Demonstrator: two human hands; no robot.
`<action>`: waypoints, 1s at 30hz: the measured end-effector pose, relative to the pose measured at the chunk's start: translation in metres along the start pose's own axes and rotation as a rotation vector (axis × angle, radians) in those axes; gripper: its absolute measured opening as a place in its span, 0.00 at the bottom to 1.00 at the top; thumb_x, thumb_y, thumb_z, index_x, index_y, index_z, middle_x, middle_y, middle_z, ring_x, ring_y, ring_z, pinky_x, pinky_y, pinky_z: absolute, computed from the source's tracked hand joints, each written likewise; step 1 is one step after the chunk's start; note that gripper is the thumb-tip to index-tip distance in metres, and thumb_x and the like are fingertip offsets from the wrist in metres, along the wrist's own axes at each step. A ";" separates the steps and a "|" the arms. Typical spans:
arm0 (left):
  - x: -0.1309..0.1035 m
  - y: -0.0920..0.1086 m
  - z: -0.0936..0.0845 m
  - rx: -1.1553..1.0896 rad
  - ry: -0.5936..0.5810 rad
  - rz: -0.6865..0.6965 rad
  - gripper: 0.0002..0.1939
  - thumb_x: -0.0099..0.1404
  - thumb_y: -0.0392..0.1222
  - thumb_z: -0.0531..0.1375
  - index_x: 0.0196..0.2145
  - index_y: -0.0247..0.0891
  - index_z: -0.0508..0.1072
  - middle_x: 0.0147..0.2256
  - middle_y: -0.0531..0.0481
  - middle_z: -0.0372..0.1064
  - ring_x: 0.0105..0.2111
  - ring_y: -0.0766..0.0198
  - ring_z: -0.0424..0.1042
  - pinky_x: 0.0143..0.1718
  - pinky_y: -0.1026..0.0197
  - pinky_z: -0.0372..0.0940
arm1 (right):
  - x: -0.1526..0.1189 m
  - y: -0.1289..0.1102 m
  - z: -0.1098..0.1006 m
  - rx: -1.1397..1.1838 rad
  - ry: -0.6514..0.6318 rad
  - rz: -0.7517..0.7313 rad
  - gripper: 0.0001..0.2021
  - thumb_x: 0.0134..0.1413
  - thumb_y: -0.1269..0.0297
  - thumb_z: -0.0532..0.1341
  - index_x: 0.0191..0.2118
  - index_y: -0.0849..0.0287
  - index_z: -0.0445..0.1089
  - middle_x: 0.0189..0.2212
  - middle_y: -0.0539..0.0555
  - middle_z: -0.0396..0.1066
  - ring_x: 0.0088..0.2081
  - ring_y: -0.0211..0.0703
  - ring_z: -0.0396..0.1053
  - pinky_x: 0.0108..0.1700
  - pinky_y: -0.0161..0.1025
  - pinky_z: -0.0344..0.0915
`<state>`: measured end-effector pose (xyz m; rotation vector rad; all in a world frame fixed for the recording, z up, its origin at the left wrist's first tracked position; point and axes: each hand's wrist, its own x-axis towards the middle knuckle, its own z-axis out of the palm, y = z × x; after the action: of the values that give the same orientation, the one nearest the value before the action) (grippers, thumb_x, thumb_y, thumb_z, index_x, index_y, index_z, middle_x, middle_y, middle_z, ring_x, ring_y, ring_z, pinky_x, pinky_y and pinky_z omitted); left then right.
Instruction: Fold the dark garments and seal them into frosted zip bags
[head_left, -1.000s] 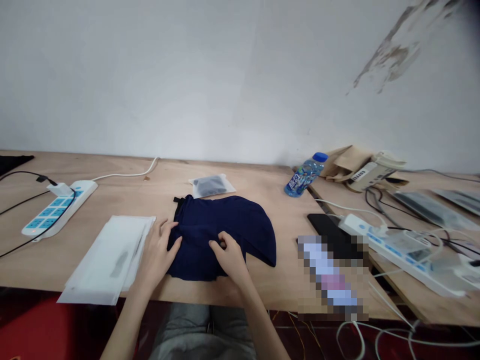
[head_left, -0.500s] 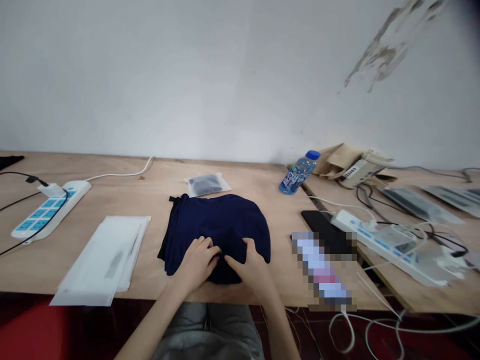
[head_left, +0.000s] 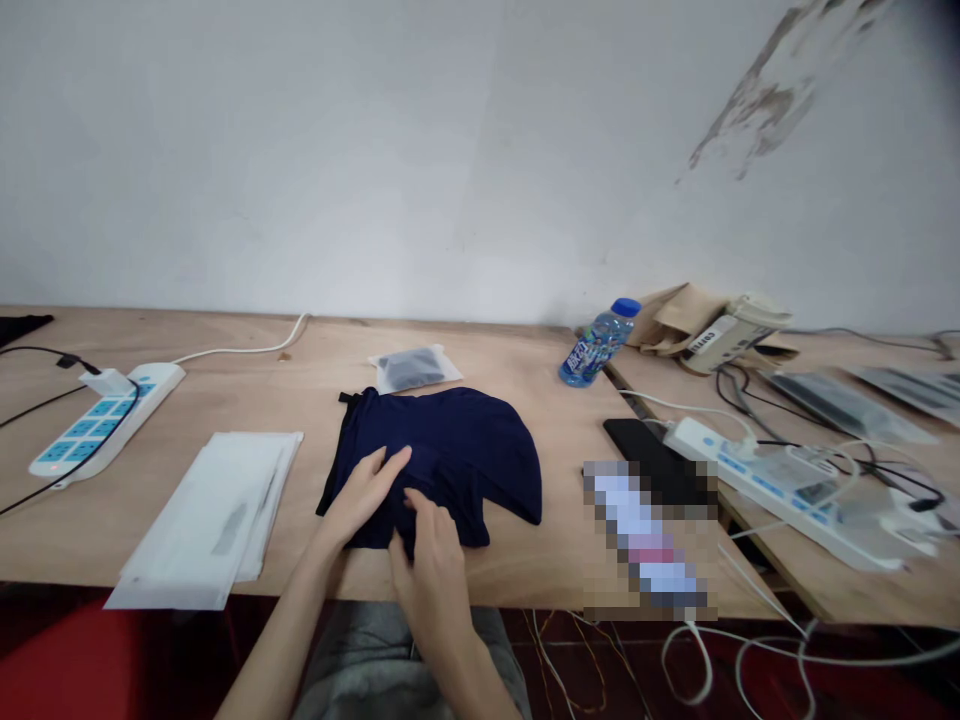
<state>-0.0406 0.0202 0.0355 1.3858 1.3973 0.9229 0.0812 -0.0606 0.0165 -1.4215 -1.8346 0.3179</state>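
A navy balaclava (head_left: 450, 430) lies flat on the wooden table in front of me, its rounded crown to the right and a notch at the lower right. A black edge with a small tab shows along its left side. My left hand (head_left: 367, 493) rests on the left part of the cloth, open, with thumb and fingers apart. Just right of it, at the near edge, my right hand (head_left: 433, 550) has curled fingers, with dark cloth bunched between thumb and forefinger. The fingertips of both hands are close together.
White plastic bags (head_left: 206, 520) lie at left, near a power strip (head_left: 105, 425). Behind the cloth is a bagged dark item (head_left: 411, 368). A tilted bottle (head_left: 600, 343), a phone (head_left: 645, 545), a black flat object (head_left: 652, 460) and another power strip (head_left: 780, 495) with cables lie at right.
Both hands have moved left across the cloth. The lower right part, folded and gripped before, now lies spread out, showing the notch.
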 end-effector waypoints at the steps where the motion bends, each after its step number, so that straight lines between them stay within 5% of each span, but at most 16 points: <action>1: 0.000 -0.006 -0.003 0.015 0.030 0.062 0.21 0.64 0.59 0.56 0.40 0.37 0.73 0.39 0.47 0.75 0.40 0.58 0.73 0.40 0.59 0.67 | -0.003 -0.003 0.003 0.016 -0.031 -0.020 0.22 0.55 0.73 0.54 0.57 0.59 0.61 0.45 0.61 0.72 0.45 0.55 0.70 0.46 0.54 0.69; 6: 0.004 -0.036 -0.007 0.279 0.288 0.259 0.18 0.64 0.46 0.59 0.50 0.39 0.67 0.42 0.45 0.71 0.42 0.58 0.72 0.46 0.53 0.67 | -0.013 -0.007 0.008 0.115 -0.188 -0.145 0.20 0.54 0.70 0.58 0.54 0.59 0.63 0.52 0.62 0.70 0.51 0.56 0.68 0.50 0.55 0.68; 9: 0.005 -0.044 -0.004 0.556 0.417 0.403 0.13 0.65 0.40 0.57 0.47 0.38 0.68 0.48 0.41 0.66 0.49 0.55 0.68 0.50 0.50 0.64 | -0.013 0.000 0.004 0.202 -0.157 -0.123 0.14 0.58 0.71 0.55 0.49 0.58 0.66 0.50 0.60 0.71 0.51 0.51 0.69 0.52 0.50 0.68; 11: 0.001 -0.041 -0.002 0.715 0.408 0.484 0.06 0.66 0.35 0.54 0.38 0.38 0.70 0.47 0.41 0.64 0.48 0.55 0.67 0.48 0.51 0.63 | -0.008 0.007 -0.001 0.226 -0.045 -0.005 0.10 0.60 0.71 0.52 0.45 0.57 0.67 0.46 0.59 0.73 0.49 0.48 0.70 0.50 0.47 0.68; 13: -0.005 -0.033 -0.002 0.798 0.353 0.527 0.09 0.67 0.32 0.50 0.34 0.38 0.70 0.42 0.44 0.65 0.44 0.57 0.67 0.46 0.53 0.63 | 0.001 0.016 -0.005 0.201 0.046 0.133 0.09 0.60 0.68 0.52 0.43 0.58 0.67 0.42 0.59 0.73 0.46 0.49 0.71 0.47 0.46 0.69; 18: -0.022 -0.020 -0.003 0.788 0.219 0.538 0.13 0.69 0.38 0.50 0.48 0.40 0.69 0.48 0.44 0.66 0.48 0.57 0.68 0.49 0.52 0.64 | 0.026 0.036 -0.007 0.284 -0.077 0.388 0.15 0.58 0.57 0.57 0.47 0.61 0.67 0.40 0.60 0.74 0.32 0.45 0.74 0.34 0.41 0.69; 22: -0.036 -0.039 0.006 0.864 0.171 0.492 0.24 0.72 0.41 0.47 0.64 0.43 0.56 0.63 0.41 0.56 0.63 0.52 0.55 0.59 0.45 0.57 | 0.041 0.047 0.003 0.328 -0.194 0.458 0.20 0.53 0.54 0.60 0.48 0.62 0.68 0.36 0.58 0.76 0.28 0.44 0.73 0.32 0.39 0.67; 26: -0.044 -0.055 0.016 0.892 0.160 0.444 0.28 0.72 0.41 0.44 0.68 0.42 0.45 0.67 0.39 0.47 0.68 0.51 0.45 0.62 0.39 0.51 | 0.054 0.049 0.014 0.341 -0.247 0.476 0.17 0.53 0.52 0.60 0.39 0.61 0.71 0.31 0.58 0.76 0.31 0.47 0.74 0.33 0.38 0.65; 30: -0.047 -0.052 0.000 0.804 0.217 0.452 0.26 0.72 0.40 0.45 0.66 0.41 0.51 0.68 0.41 0.46 0.67 0.53 0.47 0.63 0.42 0.54 | 0.060 0.039 0.017 0.248 -0.181 0.430 0.14 0.48 0.52 0.64 0.33 0.59 0.69 0.26 0.56 0.75 0.30 0.48 0.73 0.31 0.38 0.63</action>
<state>-0.0587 -0.0311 -0.0093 2.3294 1.7541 0.8342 0.0930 0.0118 0.0068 -1.6406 -1.5443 0.8840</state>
